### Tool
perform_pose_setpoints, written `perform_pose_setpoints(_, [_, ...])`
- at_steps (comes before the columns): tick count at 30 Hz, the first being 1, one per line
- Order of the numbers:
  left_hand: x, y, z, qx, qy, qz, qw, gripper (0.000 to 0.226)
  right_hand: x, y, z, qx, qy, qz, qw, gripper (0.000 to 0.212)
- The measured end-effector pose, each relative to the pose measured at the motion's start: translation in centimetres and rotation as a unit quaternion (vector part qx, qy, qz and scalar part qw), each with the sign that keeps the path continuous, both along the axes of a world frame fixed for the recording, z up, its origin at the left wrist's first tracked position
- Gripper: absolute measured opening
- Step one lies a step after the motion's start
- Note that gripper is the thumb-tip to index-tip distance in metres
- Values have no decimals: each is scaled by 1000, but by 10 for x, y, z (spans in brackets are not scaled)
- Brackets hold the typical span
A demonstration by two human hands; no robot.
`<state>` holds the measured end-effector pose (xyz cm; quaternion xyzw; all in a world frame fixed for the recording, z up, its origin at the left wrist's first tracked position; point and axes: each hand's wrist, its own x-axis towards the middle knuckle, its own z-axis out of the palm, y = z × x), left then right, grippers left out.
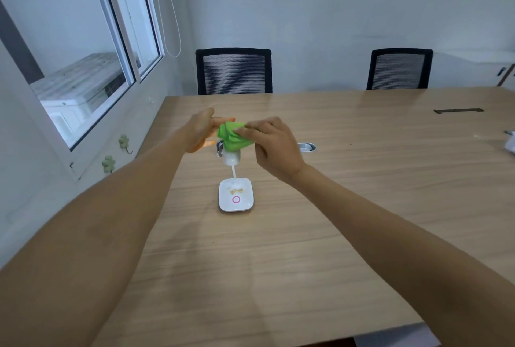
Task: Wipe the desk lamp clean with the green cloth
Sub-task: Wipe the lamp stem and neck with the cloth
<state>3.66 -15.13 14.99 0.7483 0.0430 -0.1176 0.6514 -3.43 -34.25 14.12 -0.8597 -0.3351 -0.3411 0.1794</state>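
A small white desk lamp stands on the wooden table; its square base [236, 195] carries a pink ring and some yellowish specks, and a thin stem rises to the white head [231, 157]. The bunched green cloth [232, 137] lies over the top of the head. My right hand [271, 146] presses the cloth from the right with its fingers on it. My left hand [201, 129] is at the left side of the lamp head, fingers reaching behind the cloth; its grip is partly hidden.
Two black mesh chairs [233, 71] [399, 69] stand at the table's far edge. A metal cable grommet [306, 147] sits just right of my right hand, a dark slot [458, 110] farther right. A window [83, 67] lines the left wall.
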Motion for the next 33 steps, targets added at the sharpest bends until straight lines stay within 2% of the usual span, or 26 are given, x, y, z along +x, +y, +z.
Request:
perform_pose_setpoints(3, [0,1,-2,9,-9,2,1000,67,-15,-1,-12,-45,-9,43,998,47])
perform_pose_setpoints(6, [-2,1,-1,25,2,9,1000,68,-40,-16,-26,-92,-85,86,988,46])
perform_pose_setpoints(8, [-2,1,0,24,11,16,1000,66,-49,-25,-27,-83,-142,110,980,45])
perform_pose_setpoints(10, [-1,1,0,15,12,17,1000,65,-43,-29,-19,-59,-160,91,981,45])
perform_pose_setpoints(15, [-4,-3,2,6,6,-2,1000,67,3,-15,-2,11,-41,-13,999,49])
perform_pose_setpoints(18, [-4,-2,2,19,-5,-9,1000,67,2,-4,-7,-2,8,6,1000,49])
perform_pose_setpoints(20, [-2,2,0,8,4,5,1000,67,-13,-4,-16,-16,2,38,999,47])
perform_pose_setpoints(24, [-1,0,2,10,26,13,1000,69,-47,-23,-39,-47,-73,89,992,43])
perform_pose_setpoints(28, [1,0,1,2,30,12,999,68,-43,-29,-35,6,-112,72,991,41])
perform_pose_setpoints(31, [2,0,-1,-5,21,12,1000,68,-19,-17,-17,44,-58,10,997,44])
perform_pose_setpoints(33, [2,0,-2,0,16,8,1000,66,-6,-7,-10,32,6,-9,999,51])
